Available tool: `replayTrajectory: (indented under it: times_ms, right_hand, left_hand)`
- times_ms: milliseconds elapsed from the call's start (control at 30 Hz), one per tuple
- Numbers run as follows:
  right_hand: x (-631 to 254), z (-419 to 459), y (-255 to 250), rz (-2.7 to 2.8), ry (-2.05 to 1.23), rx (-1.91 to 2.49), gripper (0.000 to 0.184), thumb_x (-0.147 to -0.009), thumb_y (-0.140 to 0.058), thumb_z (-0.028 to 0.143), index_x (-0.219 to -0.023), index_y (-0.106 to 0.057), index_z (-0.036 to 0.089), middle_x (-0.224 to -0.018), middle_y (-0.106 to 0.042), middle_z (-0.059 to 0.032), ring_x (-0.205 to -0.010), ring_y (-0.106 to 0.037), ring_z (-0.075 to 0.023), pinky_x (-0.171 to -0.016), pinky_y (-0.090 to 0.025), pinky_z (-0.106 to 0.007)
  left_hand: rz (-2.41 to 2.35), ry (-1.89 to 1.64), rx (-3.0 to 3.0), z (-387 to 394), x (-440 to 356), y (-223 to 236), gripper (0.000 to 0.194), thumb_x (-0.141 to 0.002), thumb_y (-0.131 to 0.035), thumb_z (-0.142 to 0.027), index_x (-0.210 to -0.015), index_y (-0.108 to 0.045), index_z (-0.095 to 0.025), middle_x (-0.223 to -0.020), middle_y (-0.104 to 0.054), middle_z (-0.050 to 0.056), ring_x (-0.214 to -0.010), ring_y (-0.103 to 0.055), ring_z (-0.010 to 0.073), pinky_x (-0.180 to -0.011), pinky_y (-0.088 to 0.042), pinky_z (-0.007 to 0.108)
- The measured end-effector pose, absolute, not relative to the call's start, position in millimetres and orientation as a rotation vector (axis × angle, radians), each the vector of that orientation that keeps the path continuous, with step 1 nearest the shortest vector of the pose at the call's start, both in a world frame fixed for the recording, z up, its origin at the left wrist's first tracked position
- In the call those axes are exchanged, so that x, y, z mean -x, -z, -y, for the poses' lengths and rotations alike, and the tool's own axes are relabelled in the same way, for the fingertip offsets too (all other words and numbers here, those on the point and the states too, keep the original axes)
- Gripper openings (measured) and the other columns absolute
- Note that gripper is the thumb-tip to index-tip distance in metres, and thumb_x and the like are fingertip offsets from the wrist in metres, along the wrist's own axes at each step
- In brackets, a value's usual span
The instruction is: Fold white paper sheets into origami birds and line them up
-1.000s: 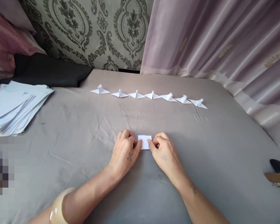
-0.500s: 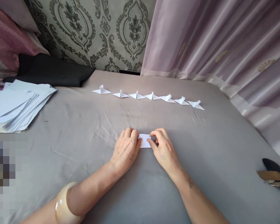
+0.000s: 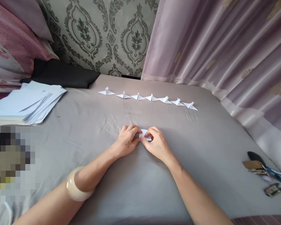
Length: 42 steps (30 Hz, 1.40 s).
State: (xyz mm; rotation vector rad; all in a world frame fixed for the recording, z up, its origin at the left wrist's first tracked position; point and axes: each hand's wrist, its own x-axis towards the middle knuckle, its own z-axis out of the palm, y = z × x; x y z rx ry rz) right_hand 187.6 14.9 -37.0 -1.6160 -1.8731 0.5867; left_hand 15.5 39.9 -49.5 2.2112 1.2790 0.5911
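Observation:
Between my two hands is a small folded white piece of paper (image 3: 143,132), low over the grey sheet. My left hand (image 3: 128,139) pinches its left edge between thumb and fingers. Thumb and fingertips of my right hand (image 3: 156,140) are closed on its right part and cover some of it. Beyond the hands, several folded white paper birds (image 3: 138,96) stand in a row, wings spread to the sides. A pale bangle (image 3: 76,187) circles my left forearm.
On the left lies a stack of white paper (image 3: 21,103), with a black cloth (image 3: 65,74) behind it. Keys (image 3: 258,171) and small items lie at the right. A lilac curtain (image 3: 189,40) hangs along the right edge, and patterned wallpaper (image 3: 110,37) is at the back.
My right fingers have moved left over the paper, and its right part now looks bent or folded. The camera view has shifted, bringing more of the items at the right into sight.

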Motion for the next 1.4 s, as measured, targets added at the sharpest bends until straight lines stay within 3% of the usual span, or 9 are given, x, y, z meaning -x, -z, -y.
replayTrajectory:
  times_ms: [433,600,967,1133,1267,1400]
  right_hand:
    - [-183,-16,37,1.897,-0.665,1.801,0.012,-0.074,-0.060,0.026,-0.081,-0.052,0.023,-0.095,-0.055,-0.0027,-0.096,-0.051,-0.0212,-0.085,-0.043,-0.036]
    - [-187,-19,33,1.877,-0.804,1.815,0.011,-0.073,-0.055,0.019,-0.083,-0.052,0.023,-0.098,-0.055,-0.0019,-0.100,-0.050,-0.0206,-0.086,-0.042,-0.035]
    - [-213,-26,31,1.869,-1.075,1.649,0.032,-0.066,-0.042,0.005,-0.082,-0.062,0.023,-0.096,-0.056,-0.0006,-0.079,-0.056,-0.0123,-0.067,-0.045,-0.023]
    - [-215,-21,33,1.828,-1.042,1.630,0.019,-0.076,-0.046,0.013,-0.080,-0.062,0.021,-0.094,-0.059,-0.0008,-0.072,-0.056,-0.0113,-0.069,-0.045,-0.025]
    - [-213,-17,36,1.811,-0.922,1.669,0.008,-0.078,-0.059,0.027,-0.084,-0.060,0.022,-0.092,-0.058,0.0001,-0.083,-0.057,-0.0147,-0.075,-0.046,-0.028]
    - [-219,-15,36,1.895,-0.958,1.622,0.014,-0.081,-0.053,0.020,-0.091,-0.062,0.025,-0.102,-0.057,-0.0010,-0.090,-0.058,-0.0139,-0.080,-0.046,-0.028]
  left_hand:
    - [-1.322,-0.543,-2.163,-39,-18,41,0.027,-0.078,-0.055,-0.016,-0.103,-0.061,-0.024,-0.112,-0.059,0.005,-0.095,-0.049,0.0226,-0.089,-0.045,0.041]
    - [-1.299,-0.498,-2.174,-37,-19,35,0.029,-0.078,-0.053,-0.011,-0.101,-0.062,-0.025,-0.112,-0.058,0.004,-0.091,-0.049,0.0210,-0.088,-0.044,0.040]
    - [-1.289,-0.495,-2.234,-38,-16,46,0.029,-0.083,-0.051,-0.014,-0.098,-0.068,-0.032,-0.114,-0.055,0.003,-0.095,-0.047,0.0229,-0.087,-0.044,0.043]
    - [-1.258,-0.452,-2.529,-27,-19,41,0.031,-0.090,-0.043,-0.013,-0.102,-0.067,-0.028,-0.124,-0.053,0.006,-0.109,-0.044,0.0285,-0.084,-0.042,0.042]
    - [-1.254,-0.366,-2.770,-15,-28,32,0.033,-0.087,-0.041,-0.004,-0.102,-0.065,-0.021,-0.133,-0.049,0.009,-0.120,-0.040,0.0308,-0.089,-0.041,0.043]
    - [-1.167,-0.307,-2.767,-14,-29,33,0.026,-0.091,-0.040,-0.009,-0.098,-0.063,-0.019,-0.119,-0.058,0.009,-0.111,-0.049,0.0260,-0.086,-0.044,0.038]
